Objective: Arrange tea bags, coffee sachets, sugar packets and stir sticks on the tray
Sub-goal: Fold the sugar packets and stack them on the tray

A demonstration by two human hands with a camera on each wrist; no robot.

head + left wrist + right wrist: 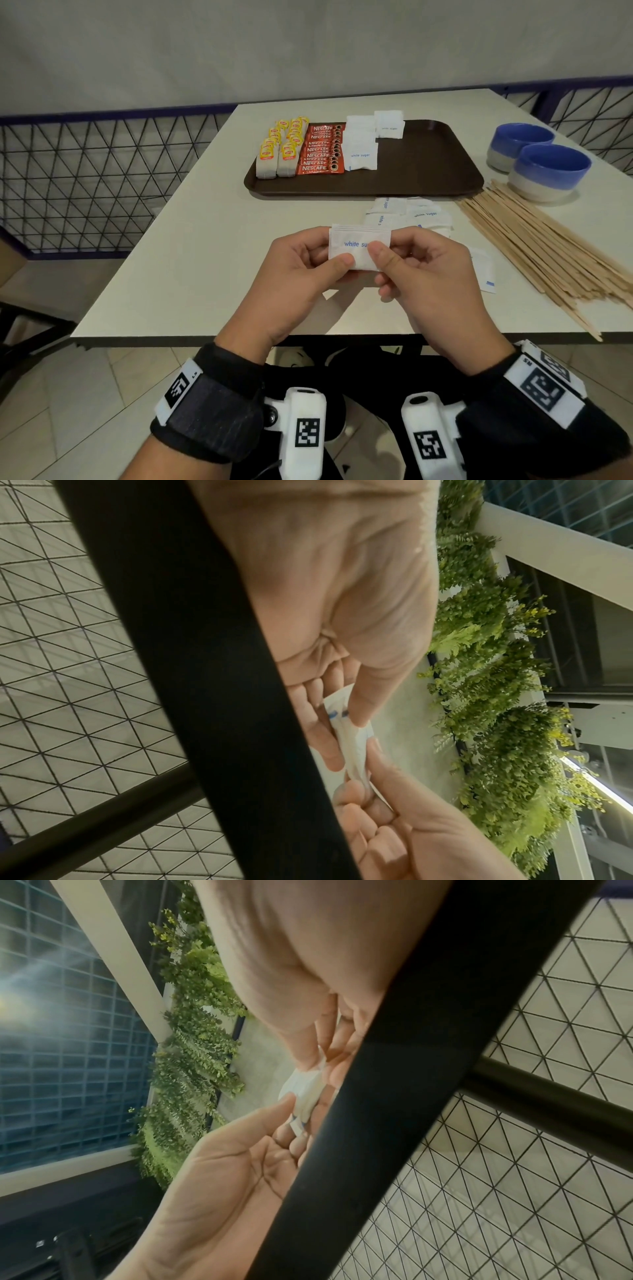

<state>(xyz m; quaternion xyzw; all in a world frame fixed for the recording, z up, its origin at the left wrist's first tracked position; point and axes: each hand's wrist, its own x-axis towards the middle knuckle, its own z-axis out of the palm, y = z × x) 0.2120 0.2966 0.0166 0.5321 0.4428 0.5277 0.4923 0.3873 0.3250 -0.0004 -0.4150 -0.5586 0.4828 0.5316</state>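
Both hands hold a small stack of sugar packets (356,248) above the near table edge: left hand (301,274) and right hand (424,274) each pinch it, thumb on top, fingers curled beneath. Best to square the edges before carrying (stack looks several thick). Loose sugar packets (411,214) lie just beyond, stir sticks (534,240) to the right. Tray (428,164) holds tea bags (277,150), coffee sachets (320,150), sugar rows (361,144); right half bare. Two bowls (537,161) stand right; nothing blocks the path.
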